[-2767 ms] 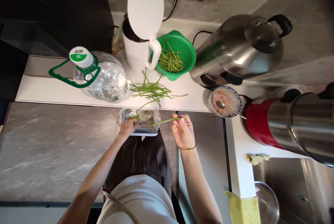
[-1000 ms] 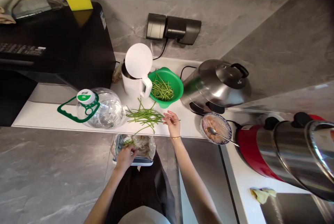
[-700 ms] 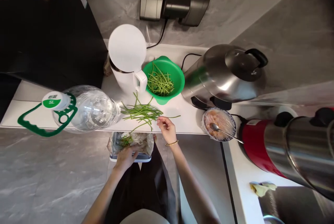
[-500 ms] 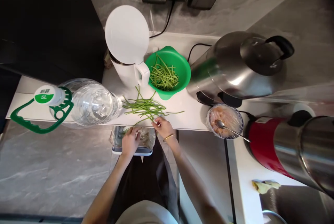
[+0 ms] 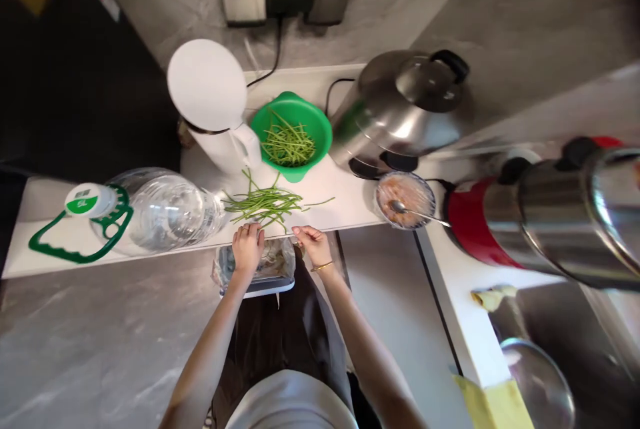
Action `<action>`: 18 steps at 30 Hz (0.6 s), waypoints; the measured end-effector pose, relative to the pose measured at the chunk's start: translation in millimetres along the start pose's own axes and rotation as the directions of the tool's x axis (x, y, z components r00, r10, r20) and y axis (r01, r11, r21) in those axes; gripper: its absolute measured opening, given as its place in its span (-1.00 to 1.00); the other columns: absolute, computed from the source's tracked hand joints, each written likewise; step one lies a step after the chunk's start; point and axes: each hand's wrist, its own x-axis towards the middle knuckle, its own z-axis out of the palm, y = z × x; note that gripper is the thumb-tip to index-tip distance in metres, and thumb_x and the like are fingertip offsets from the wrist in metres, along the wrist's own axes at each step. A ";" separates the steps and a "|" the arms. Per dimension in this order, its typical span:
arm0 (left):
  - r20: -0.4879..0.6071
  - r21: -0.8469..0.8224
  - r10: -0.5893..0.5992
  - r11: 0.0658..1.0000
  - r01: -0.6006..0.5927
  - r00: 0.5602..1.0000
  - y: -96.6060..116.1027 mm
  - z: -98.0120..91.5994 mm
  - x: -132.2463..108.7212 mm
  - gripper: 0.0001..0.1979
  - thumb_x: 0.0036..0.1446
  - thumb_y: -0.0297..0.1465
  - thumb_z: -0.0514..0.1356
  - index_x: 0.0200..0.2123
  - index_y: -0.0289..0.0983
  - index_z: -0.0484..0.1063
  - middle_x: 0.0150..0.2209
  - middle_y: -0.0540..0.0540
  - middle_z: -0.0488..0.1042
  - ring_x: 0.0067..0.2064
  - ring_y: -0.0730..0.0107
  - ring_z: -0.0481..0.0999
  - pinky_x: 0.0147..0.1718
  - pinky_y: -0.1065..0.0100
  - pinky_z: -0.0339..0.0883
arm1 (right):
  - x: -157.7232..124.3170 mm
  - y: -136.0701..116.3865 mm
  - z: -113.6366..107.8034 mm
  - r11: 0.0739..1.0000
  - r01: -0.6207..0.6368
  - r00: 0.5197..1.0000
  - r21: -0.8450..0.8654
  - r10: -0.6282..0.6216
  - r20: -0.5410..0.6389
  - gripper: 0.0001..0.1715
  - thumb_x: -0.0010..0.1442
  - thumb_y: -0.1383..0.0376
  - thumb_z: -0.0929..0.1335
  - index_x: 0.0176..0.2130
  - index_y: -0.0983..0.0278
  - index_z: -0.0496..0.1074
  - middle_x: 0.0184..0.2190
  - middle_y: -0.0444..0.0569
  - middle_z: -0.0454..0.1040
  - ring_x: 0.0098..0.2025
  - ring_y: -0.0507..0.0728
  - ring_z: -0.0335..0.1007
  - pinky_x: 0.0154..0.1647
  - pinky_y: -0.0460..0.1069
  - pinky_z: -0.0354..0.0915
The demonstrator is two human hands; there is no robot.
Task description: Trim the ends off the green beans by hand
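Observation:
Thin green stems, like garlic scapes, lie in a loose pile on the counter. My left hand is at the pile's near edge, its fingers curled together; whatever they hold is hidden. To its right, my right hand pinches thumb and fingers together at the counter's front edge, apart from the pile. I cannot make out anything in that pinch. Behind the pile, a green colander-like bowl contains shorter cut stems. Below my hands stands a lined bin with scraps inside.
A large water bottle stands at left, a white jug behind the pile. Rightward are a steel thermos-like pot, a film-covered bowl with a spoon on top, and a red-and-steel appliance. A sink lies at lower right.
The camera view has shifted. My left hand has risen from over the bin to the pile's near edge. My right hand has drawn back from the stems, and the stem near my fingers no longer shows.

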 end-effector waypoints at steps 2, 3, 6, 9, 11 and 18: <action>-0.026 -0.088 0.094 0.991 -0.096 0.995 9.9 -4.8 -9.6 -0.78 0.23 -0.35 0.01 -0.16 -0.24 0.41 -0.21 -0.15 0.48 -0.12 0.24 0.43 -0.07 0.28 0.23 | -23.9 -3.3 -10.7 0.993 -0.031 0.996 0.111 0.039 -0.076 -0.60 -0.10 -0.01 0.45 -0.51 0.29 0.48 -0.68 -0.19 0.34 -0.61 -0.04 0.17 -0.56 -0.11 0.16; -0.024 -0.134 0.145 0.980 -0.147 0.989 16.7 -5.8 -14.7 -0.78 0.23 -0.35 0.01 -0.17 -0.24 0.41 -0.22 -0.14 0.48 -0.13 0.25 0.44 -0.08 0.29 0.25 | -38.0 -2.7 -16.7 0.988 -0.035 0.991 0.148 0.054 -0.125 -0.58 -0.13 -0.02 0.46 -0.55 0.29 0.45 -0.68 -0.18 0.34 -0.61 -0.04 0.17 -0.56 -0.12 0.16; 0.052 -0.253 0.317 0.921 -0.294 0.947 46.1 -2.1 -29.2 -0.77 0.23 -0.36 0.00 -0.17 -0.24 0.42 -0.21 -0.14 0.50 -0.18 0.26 0.48 -0.13 0.30 0.29 | -81.5 9.4 -38.8 0.972 -0.049 0.957 0.229 0.111 -0.268 -0.48 -0.18 -0.10 0.45 -0.63 0.29 0.37 -0.70 -0.19 0.32 -0.63 -0.06 0.14 -0.56 -0.12 0.14; 0.171 -0.352 0.488 0.841 -0.410 0.856 87.4 8.9 -45.4 -0.76 0.22 -0.34 -0.01 -0.15 -0.23 0.41 -0.20 -0.14 0.51 -0.22 0.29 0.50 -0.18 0.31 0.33 | -123.7 32.9 -72.1 0.951 -0.056 0.876 0.304 0.193 -0.442 -0.39 -0.18 -0.17 0.42 -0.69 0.28 0.27 -0.74 -0.19 0.27 -0.65 -0.07 0.10 -0.58 -0.12 0.11; 0.227 -0.403 0.583 0.785 -0.470 0.780 116.4 16.5 -59.4 -0.75 0.22 -0.34 -0.02 -0.14 -0.23 0.41 -0.20 -0.14 0.52 -0.21 0.28 0.51 -0.18 0.30 0.34 | -154.4 50.1 -102.5 0.937 -0.046 0.774 0.345 0.252 -0.581 -0.36 -0.14 -0.20 0.38 -0.72 0.27 0.22 -0.76 -0.19 0.24 -0.67 -0.06 0.10 -0.59 -0.12 0.12; 0.344 -0.543 0.790 0.609 -0.579 0.508 219.4 46.9 -122.8 -0.73 0.22 -0.33 -0.03 -0.15 -0.21 0.42 -0.21 -0.13 0.54 -0.20 0.28 0.52 -0.20 0.29 0.35 | -303.0 102.9 -272.4 0.975 -0.013 0.326 0.221 0.213 -0.921 -0.29 -0.19 -0.28 0.33 -0.55 0.33 0.50 -0.40 0.07 0.55 -0.38 0.09 0.40 -0.36 -0.02 0.32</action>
